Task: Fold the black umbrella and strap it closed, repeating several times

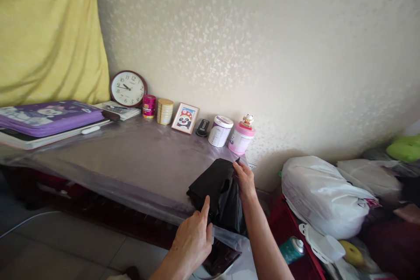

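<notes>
A black bag (210, 183), part matt and part shiny like thin plastic, hangs folded over the near right corner of the table. Its upper right edge is pinched between the thumb and fingers of my right hand (245, 179). Lower down, my left hand (193, 236) grips the bag's near edge. The left index finger lies stretched along the black surface, while the other fingers curl under. Folds of the bag hide the far side of both grips. Dark, shiny material (221, 258) shows below the table corner, behind my forearms.
Along the wall on the table (108, 162) stand a clock (129, 89), several tins, a panda picture frame (185, 118) and a pink jar (241, 139) topped by a figurine. Purple case (52, 116) at left. A stuffed white bag (324, 197) and spray can (292, 249) sit right.
</notes>
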`<state>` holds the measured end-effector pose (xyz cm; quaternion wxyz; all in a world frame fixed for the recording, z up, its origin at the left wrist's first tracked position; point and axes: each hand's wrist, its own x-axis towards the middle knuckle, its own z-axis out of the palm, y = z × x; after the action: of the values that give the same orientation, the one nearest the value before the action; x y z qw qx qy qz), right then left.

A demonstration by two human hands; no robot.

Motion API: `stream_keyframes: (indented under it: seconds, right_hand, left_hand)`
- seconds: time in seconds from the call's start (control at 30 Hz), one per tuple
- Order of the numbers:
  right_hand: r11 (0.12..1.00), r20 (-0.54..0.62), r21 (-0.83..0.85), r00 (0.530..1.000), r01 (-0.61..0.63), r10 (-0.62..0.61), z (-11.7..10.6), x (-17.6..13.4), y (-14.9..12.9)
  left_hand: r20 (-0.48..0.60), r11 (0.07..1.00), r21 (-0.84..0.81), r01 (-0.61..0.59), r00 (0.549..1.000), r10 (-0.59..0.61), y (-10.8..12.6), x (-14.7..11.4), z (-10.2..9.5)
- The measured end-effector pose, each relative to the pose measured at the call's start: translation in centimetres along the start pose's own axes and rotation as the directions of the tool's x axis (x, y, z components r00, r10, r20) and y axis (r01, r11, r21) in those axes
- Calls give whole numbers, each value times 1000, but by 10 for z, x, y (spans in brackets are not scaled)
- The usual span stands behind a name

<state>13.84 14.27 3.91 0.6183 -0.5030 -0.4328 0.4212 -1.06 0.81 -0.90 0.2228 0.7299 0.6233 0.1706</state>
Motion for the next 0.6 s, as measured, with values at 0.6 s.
stream_keyframes:
  seconds: [0.6]
  right_hand:
    - [807,70,-562,982,183,-174,30,21,36]
  left_hand:
    - [-8,999,1,-35,999,35,0,0,-1]
